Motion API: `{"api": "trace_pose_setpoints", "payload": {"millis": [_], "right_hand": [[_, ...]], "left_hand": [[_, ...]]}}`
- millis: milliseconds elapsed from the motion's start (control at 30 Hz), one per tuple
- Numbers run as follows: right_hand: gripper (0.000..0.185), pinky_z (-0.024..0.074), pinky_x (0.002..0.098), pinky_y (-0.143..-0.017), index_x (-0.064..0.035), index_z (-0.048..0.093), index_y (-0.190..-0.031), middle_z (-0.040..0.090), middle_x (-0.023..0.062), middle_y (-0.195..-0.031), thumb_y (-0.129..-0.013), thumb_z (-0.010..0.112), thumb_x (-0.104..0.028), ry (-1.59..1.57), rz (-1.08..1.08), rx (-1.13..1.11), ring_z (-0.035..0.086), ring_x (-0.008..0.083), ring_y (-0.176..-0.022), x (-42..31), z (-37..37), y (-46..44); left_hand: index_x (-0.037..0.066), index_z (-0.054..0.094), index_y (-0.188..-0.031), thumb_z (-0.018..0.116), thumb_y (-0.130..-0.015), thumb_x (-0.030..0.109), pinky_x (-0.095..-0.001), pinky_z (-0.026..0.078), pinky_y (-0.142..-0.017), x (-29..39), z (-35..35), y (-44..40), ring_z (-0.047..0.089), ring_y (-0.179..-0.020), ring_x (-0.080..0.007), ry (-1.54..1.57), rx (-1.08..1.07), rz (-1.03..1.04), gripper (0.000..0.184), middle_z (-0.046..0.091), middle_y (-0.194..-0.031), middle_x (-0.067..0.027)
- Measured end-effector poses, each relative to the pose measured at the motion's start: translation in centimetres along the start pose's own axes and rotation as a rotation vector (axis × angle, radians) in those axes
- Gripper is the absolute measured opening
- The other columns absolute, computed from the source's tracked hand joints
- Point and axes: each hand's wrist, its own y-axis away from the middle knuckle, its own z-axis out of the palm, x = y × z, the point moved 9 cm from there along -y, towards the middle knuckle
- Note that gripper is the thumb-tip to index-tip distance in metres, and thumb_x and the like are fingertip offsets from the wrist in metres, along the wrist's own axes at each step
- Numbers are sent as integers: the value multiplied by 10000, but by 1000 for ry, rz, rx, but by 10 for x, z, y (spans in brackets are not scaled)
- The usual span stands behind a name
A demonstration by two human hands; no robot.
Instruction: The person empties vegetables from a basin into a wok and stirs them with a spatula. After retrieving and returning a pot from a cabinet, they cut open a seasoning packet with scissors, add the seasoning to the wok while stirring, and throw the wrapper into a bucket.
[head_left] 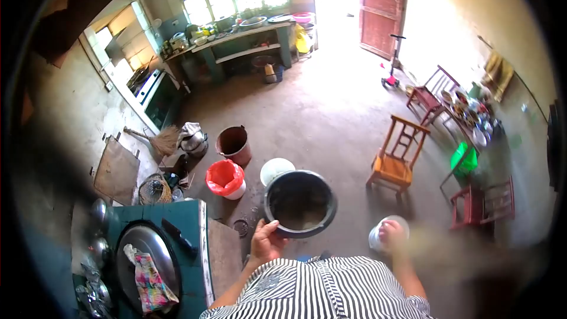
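My left hand (pixel 269 241) grips the near-left rim of a round dark basin (pixel 331 208), its thumb over the edge. The basin is held in front of my body, with a murky, brownish inside; I cannot tell how much is in it. Out to the right, my right hand (pixel 392 232) is closed on a small white round container (pixel 375 238), whose kind is not clear. Just beyond the basin, a round white object (pixel 275 169) is on the floor, partly covered by the basin's rim.
Left of the basin stand a red-lined white bucket (pixel 225 178) and a brown bucket (pixel 234 144). A teal-tiled stove (pixel 192 215) with a large lid (pixel 170 266) and a knife (pixel 179 236) is at my left. Right stands a wooden chair (pixel 392 168).
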Motion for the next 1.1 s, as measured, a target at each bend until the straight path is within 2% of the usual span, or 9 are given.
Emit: {"api": "trace_pose_setpoints", "payload": {"millis": [67,133,300,367,433,567,800,967,1100], "right_hand": [[188,494,253,-565,-55,596,-1032,641,53,-813,-896,531,-167,81,-25,-123,586,104,-619,-61,64,-44],[187,500,252,-590,-54,600,-1031,644,54,-824,-900,542,-174,121,-53,-314,599,106,-647,-100,126,-91],[193,509,262,-607,-42,592,-1048,640,69,-849,-902,553,-161,274,58,-552,611,128,-672,-130,214,-203],[199,512,275,-608,-28,587,-1054,639,90,-854,-898,549,-145,158,138,-556,616,148,-684,-99,201,-277],[221,523,301,-633,-10,583,-1066,647,121,-872,-884,561,-135,334,175,-358,628,184,-717,-104,178,-316],[237,525,317,-643,-7,581,-1064,651,128,-851,-859,583,-125,311,299,-185,629,208,-724,-97,139,-405],[199,504,304,-568,-25,578,-1025,630,107,-780,-848,570,-118,282,466,-59,603,189,-652,-137,189,-583],[173,489,296,-515,-38,576,-996,614,91,-730,-841,560,-112,312,358,-181,584,175,-601,-223,313,-735],[123,428,271,-421,-51,556,-945,570,64,-678,-840,510,-96,365,21,-295,521,135,-513,-335,502,-835]], "left_hand": [[136,549,-1016,570,-802,85,-305,477,-514,17,-9,-30,635,-730,-173,44,199,50,222,648,-873,-29],[128,554,-1008,580,-773,111,-283,462,-503,34,-20,-67,614,-720,-165,93,242,134,237,635,-866,-20],[121,585,-872,601,-744,141,-268,423,-480,59,-45,-176,582,-663,-155,242,514,270,130,630,-794,-15],[126,597,-839,606,-732,138,-264,413,-478,83,-32,-233,573,-644,-152,294,527,284,108,632,-779,-3],[139,558,-861,597,-744,132,-258,416,-473,92,-17,-284,572,-648,-134,325,480,233,124,607,-757,10],[126,566,-849,608,-720,145,-262,406,-482,131,26,-368,565,-645,-142,330,453,251,137,602,-750,2],[128,569,-848,592,-739,148,-277,404,-485,204,64,-516,551,-642,-147,369,487,293,113,605,-767,-2],[116,586,-810,591,-754,153,-283,405,-507,239,58,-599,557,-675,-158,486,587,255,67,624,-757,-14],[119,593,-843,602,-742,162,-274,399,-502,301,52,-627,554,-667,-157,527,680,409,110,627,-761,-9]]}}
